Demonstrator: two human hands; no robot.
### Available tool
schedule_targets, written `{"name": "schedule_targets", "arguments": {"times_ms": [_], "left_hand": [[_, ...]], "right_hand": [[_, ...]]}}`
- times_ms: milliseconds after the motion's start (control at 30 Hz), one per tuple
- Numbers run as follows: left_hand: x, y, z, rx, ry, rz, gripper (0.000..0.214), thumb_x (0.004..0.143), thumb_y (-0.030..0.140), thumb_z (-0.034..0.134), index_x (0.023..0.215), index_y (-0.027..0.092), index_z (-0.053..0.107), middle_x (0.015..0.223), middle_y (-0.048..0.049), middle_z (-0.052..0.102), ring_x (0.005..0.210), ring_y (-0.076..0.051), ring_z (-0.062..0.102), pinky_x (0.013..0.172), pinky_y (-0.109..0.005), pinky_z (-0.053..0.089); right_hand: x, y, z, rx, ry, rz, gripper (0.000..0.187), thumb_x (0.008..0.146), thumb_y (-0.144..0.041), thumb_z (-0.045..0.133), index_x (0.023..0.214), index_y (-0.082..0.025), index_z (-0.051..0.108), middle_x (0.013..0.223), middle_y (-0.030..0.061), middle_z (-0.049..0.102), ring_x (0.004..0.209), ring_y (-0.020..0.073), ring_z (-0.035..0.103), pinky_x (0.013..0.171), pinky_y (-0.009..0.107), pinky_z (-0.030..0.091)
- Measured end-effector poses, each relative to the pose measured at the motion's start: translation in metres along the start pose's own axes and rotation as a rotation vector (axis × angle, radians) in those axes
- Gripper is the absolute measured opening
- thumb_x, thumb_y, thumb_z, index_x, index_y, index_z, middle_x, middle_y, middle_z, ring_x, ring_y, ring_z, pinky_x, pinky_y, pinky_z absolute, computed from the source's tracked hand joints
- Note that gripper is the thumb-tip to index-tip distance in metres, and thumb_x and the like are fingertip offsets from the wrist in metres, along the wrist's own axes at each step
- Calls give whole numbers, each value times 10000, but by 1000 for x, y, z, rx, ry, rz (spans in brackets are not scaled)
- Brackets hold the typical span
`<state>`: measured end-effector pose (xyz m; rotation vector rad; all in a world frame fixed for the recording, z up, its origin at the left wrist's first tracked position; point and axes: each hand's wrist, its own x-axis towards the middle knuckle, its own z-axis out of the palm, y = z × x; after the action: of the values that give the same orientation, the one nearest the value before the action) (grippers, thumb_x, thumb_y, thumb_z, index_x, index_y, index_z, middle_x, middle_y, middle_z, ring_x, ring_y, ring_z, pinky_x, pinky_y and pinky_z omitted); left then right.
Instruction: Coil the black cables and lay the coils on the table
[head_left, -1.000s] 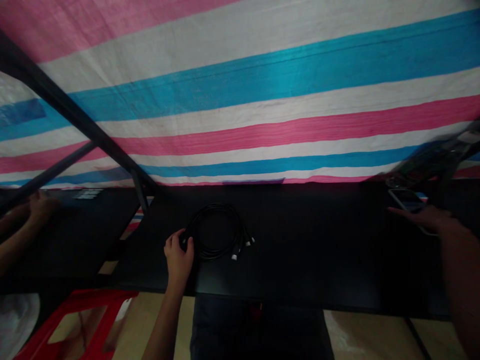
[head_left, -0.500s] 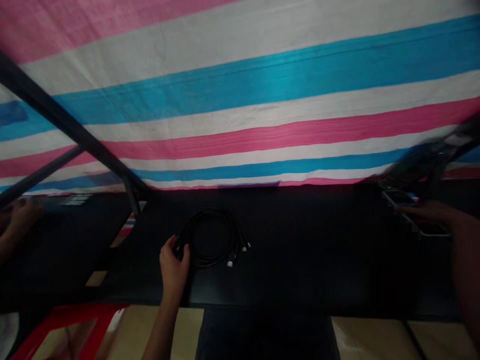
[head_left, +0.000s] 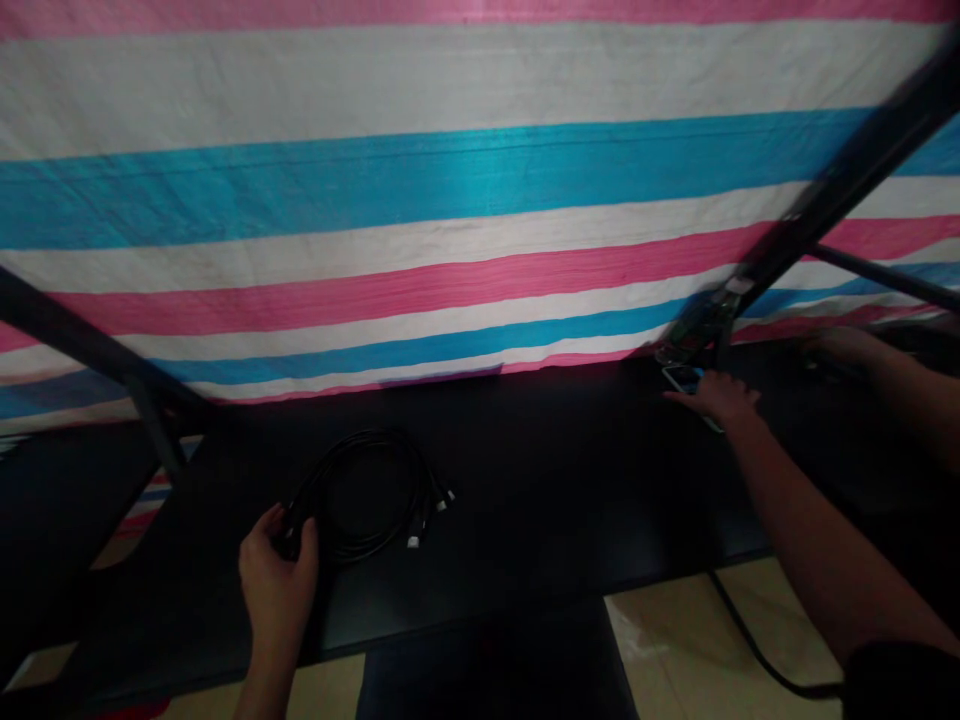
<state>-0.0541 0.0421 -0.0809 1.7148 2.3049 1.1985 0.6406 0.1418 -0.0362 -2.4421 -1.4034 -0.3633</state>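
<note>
A coiled black cable (head_left: 411, 465) lies on the black tabletop (head_left: 525, 480), its light metal connector ends pointing right. At the coil's left side, my left hand (head_left: 279, 580) has its thumb and fingers curled round a bunched part of the cable. My right hand (head_left: 724, 400) is stretched out to the back right of the table. It covers much of a phone (head_left: 679, 377) with a pale edge, thumb on the left side and fingers bent on the far side. Part of the phone's screen shows past the hand; the fingertips are hidden.
A see-through bag-like item (head_left: 690, 325) is by the right slanted dark frame bar (head_left: 832, 205). Another bar (head_left: 82, 330) slopes at the left. Striped sheeting (head_left: 450, 180) hangs behind. Another person's hand (head_left: 847, 345) is at the far right, near dark items.
The view has swung right. My right hand has carried the phone toward the table's back right, near the bar. My left hand stays at the cable coil.
</note>
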Motion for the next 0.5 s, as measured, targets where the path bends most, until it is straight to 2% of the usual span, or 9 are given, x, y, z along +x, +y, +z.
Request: {"name": "schedule_targets", "arguments": {"times_ms": [33,67,133,200,267,367,433,500], "left_hand": [[0,1,-2,-6,1,11,525,874,493,560,1276,157,582,1137,-175,635,1116,-384,608,955,-597,526],[0,2,-4,-9,6,19,489,888,480,544,1272,181,593,1134,-168,635,1119,-386,605,942,-597,534],[7,4,-7,-6,35,50,422,906,465,517,1242,232,621,1137,-148,634,1134,-387,596,928,-600,541],[23,9,-6,7,55,134,391,910,465,506,1209,255,645,1184,-137,629,1175,-387,579,977,-610,511],[46,18,-1,46,1,268,426,898,464,514,1225,229,651,1281,-159,606,1234,-391,550,1073,-614,429],[87,38,16,160,-253,390,494,846,444,574,1288,231,635,1357,-162,603,1286,-411,507,1089,-601,389],[110,49,28,207,-489,433,434,814,380,605,1206,205,669,1242,-178,663,1201,-399,571,1050,-560,420],[128,56,37,207,-587,454,285,799,335,622,1044,217,708,1065,-141,714,1039,-338,652,969,-464,478]], "right_hand": [[-11,-12,3,0,-35,-21,694,737,-610,772,998,30,716,1031,369,648,1030,434,624,806,561,397],[-25,-26,5,8,-67,-67,631,757,-587,769,1051,-31,720,1128,324,651,1083,420,613,856,553,408],[-62,-59,8,95,-159,-242,464,825,-542,720,1023,-123,732,1274,250,627,1177,389,582,937,525,431],[-105,-92,10,240,-181,-366,376,860,-519,679,986,-169,734,1291,201,631,1200,360,577,977,503,452],[-145,-120,9,390,-213,-441,334,886,-499,640,959,-187,732,1244,178,652,1158,338,604,991,504,472],[-190,-154,6,566,-269,-475,288,922,-457,595,951,-203,728,1217,160,666,1161,326,607,1010,514,476],[-210,-171,4,641,-280,-487,263,934,-432,582,946,-211,723,1201,151,673,1174,326,599,1022,531,466],[-225,-183,3,685,-259,-484,247,938,-414,576,949,-213,718,1192,150,673,1195,337,583,1019,551,460]]}}
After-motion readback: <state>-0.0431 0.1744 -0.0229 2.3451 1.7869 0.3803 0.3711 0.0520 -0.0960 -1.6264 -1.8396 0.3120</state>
